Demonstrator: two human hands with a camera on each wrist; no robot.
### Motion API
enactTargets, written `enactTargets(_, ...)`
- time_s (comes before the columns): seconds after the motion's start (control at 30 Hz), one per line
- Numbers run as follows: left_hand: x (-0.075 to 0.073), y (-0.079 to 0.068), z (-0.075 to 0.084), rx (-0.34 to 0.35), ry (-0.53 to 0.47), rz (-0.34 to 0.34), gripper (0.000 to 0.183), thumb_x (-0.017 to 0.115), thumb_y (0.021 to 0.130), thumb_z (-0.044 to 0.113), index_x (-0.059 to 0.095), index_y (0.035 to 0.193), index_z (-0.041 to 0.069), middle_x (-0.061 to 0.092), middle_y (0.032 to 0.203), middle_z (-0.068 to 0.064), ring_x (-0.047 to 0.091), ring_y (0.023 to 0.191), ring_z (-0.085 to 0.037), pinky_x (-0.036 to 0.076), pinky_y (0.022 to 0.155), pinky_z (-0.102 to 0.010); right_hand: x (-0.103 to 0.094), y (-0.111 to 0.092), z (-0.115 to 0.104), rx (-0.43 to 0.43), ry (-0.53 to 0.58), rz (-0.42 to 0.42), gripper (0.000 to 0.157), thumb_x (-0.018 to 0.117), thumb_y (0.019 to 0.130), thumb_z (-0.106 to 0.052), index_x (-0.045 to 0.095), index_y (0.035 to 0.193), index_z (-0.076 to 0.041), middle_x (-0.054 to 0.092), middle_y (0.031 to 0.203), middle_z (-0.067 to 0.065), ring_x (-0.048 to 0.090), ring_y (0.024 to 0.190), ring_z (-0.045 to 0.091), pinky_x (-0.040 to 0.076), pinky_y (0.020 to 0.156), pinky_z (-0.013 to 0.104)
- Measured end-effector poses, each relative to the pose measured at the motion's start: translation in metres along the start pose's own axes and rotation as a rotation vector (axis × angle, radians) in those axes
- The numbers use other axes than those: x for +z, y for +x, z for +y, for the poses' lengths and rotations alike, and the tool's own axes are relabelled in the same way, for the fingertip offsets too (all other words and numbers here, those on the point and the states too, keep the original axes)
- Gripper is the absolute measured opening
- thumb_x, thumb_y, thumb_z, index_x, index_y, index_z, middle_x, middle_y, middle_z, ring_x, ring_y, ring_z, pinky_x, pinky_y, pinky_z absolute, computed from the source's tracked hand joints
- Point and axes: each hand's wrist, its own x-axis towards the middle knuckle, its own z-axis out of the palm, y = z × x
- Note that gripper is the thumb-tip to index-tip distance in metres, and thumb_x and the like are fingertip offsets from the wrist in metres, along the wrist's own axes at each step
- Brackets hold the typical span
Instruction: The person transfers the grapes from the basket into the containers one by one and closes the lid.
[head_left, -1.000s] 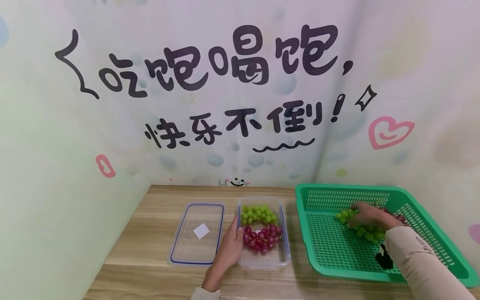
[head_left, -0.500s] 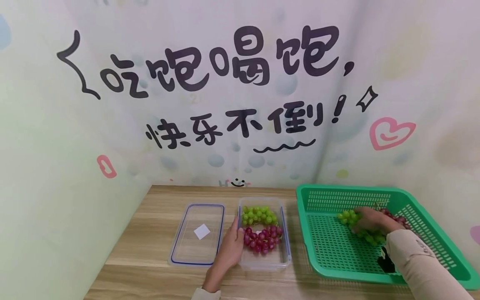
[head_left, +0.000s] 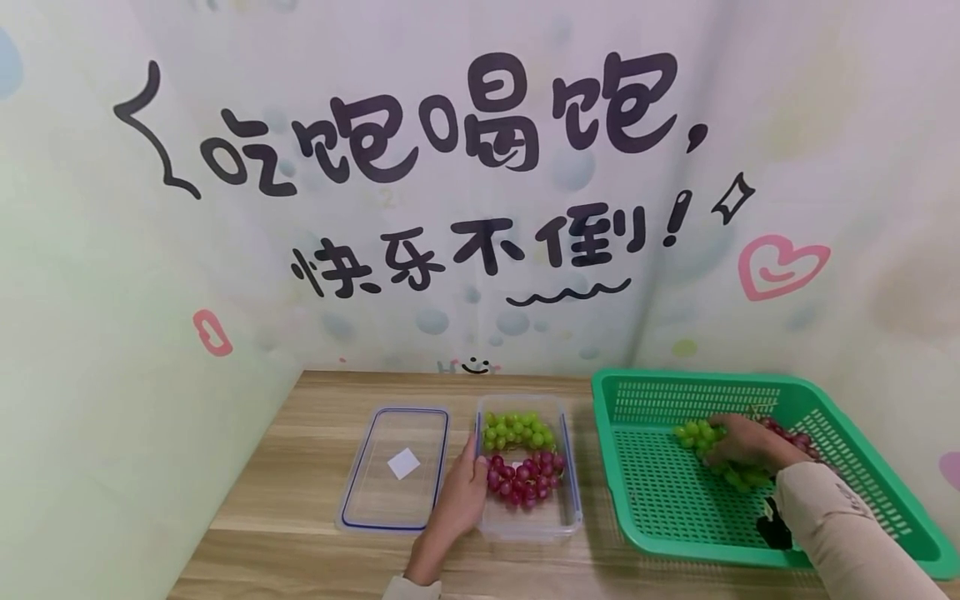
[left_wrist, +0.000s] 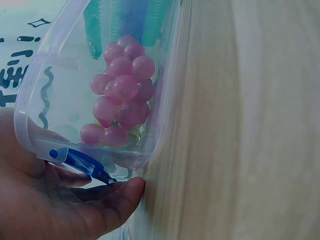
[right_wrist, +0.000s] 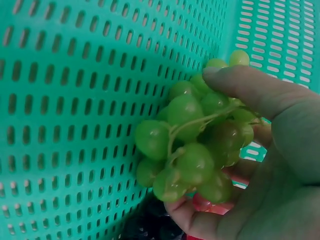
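1. Pale wall [head_left: 450, 33] with black writing across the back, and below it a wood-patterned counter [head_left: 270, 471].
2. Green basket [head_left: 660, 500] at right, with red grapes [head_left: 791, 435] toward its far right and dark grapes [head_left: 774, 527] nearer.
3. Clear box [head_left: 525, 521] in the middle, green grapes [head_left: 517, 431] at its far end, more red ones just nearer; the lid [head_left: 375, 487] lies flat at left.
4. Right hand [head_left: 742, 443] in the basket, its grip narrow around a green bunch [right_wrist: 192, 162].
5. Left hand [head_left: 463, 487] with its grip on the box's left wall, beside the blue latch [left_wrist: 85, 164].
6. Step in hand, I judge: taking up that bunch while the box is steadied. The next move calls for a gentle lift, clear of the neighbouring grapes and basket rim.
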Motion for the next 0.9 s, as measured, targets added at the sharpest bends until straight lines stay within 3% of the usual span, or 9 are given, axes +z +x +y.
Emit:
enactTargets(0.57,0.001,0.001,-0.003,0.0,-0.003,-0.005,0.05,0.027,0.1,0.022,0.013,0.144,0.003,0.02,0.146,-0.021,0.02,0.132,-0.037,0.021,0.104,-0.053,0.001,0.004,-0.004,-0.053,0.151,-0.004,0.076,0.064,0.083,-0.029,0.026,0.134,0.013,0.032,0.127,0.039,0.046,0.104,0.047,0.048,0.072,0.047)
enactTargets(0.9,0.0,0.001,-0.002,-0.001,0.01,-0.006,0.051,0.026,0.1,0.026,0.013,0.144,0.004,0.02,0.146,-0.019,0.02,0.132,-0.035,0.021,0.105,-0.052,0.0,0.008,-0.015,-0.079,0.259,-0.009,0.073,0.061,0.086,-0.029,0.024,0.139,0.005,0.048,0.116,0.027,0.056,0.084,0.024,0.048,0.061,0.037)
